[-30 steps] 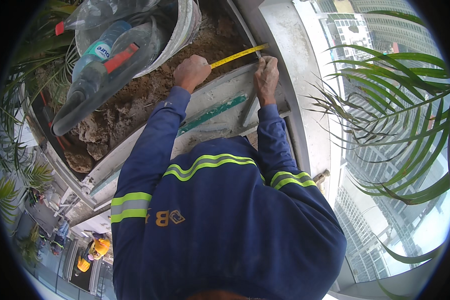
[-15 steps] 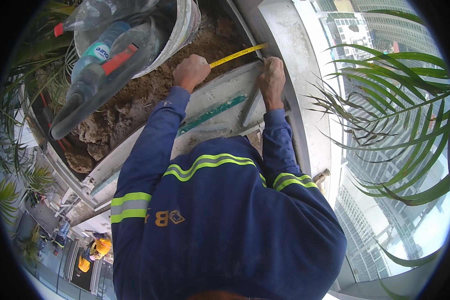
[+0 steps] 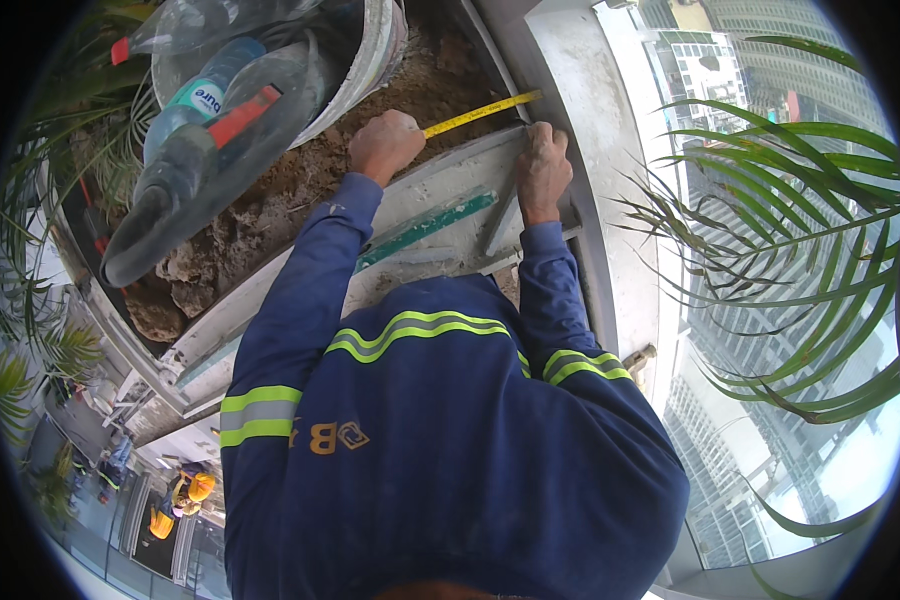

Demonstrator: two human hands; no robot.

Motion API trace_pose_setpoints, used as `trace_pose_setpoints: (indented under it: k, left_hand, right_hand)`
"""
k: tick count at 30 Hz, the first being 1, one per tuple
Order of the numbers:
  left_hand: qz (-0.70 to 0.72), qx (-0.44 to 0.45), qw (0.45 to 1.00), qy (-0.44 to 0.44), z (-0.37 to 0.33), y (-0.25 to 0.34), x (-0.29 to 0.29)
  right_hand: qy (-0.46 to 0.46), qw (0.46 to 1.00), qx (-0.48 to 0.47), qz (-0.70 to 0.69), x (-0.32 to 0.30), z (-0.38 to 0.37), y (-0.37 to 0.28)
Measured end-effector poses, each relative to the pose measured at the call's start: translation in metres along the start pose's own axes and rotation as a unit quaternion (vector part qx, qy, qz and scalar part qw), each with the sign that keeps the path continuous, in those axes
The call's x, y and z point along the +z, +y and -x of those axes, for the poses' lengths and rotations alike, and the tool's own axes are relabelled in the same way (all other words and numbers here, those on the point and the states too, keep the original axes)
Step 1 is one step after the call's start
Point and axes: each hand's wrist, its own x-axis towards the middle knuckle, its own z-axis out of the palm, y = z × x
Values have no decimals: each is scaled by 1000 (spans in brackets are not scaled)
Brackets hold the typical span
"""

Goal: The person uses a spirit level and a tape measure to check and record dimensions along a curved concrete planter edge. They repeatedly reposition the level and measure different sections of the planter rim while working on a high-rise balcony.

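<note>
My left hand is clenched around a tape measure whose case is hidden in the fist. Its yellow tape runs out to the right across the brown soil of a planter. The tape's tip lies just above my right hand. That hand's fingers curl over the far edge of a pale concrete ledge, and it does not touch the tape. Both arms are in blue sleeves with reflective stripes.
A white bucket with several plastic bottles sits on the soil at the upper left. A green strip lies on the ledge between my arms. Palm fronds reach in at the right. Buildings and people in yellow stand far below.
My right hand has slid a little to the right along the ledge, and the tape's tip went with it. My left hand has stayed in place.
</note>
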Motion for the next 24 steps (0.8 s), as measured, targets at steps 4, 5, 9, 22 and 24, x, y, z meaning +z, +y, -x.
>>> trace_pose_setpoints:
  k: [4,5,9,22,24]
  left_hand:
    - [1,5,1000,-5,1,0,-1]
    - [3,4,1000,-3,1,0,-1]
    - [7,4,1000,0,2,1,-1]
    - [14,-3,1000,-3,-1,-3,2]
    - [14,-3,1000,0,-1,-4,2]
  right_hand:
    - [10,1000,-1,-23,11,-1,4]
    - [20,999,-11,-39,12,-1,5]
    - [30,998,32,-37,18,-6,3]
    - [70,996,27,-53,17,0,12]
    - [77,995,32,-48,11,4,-3]
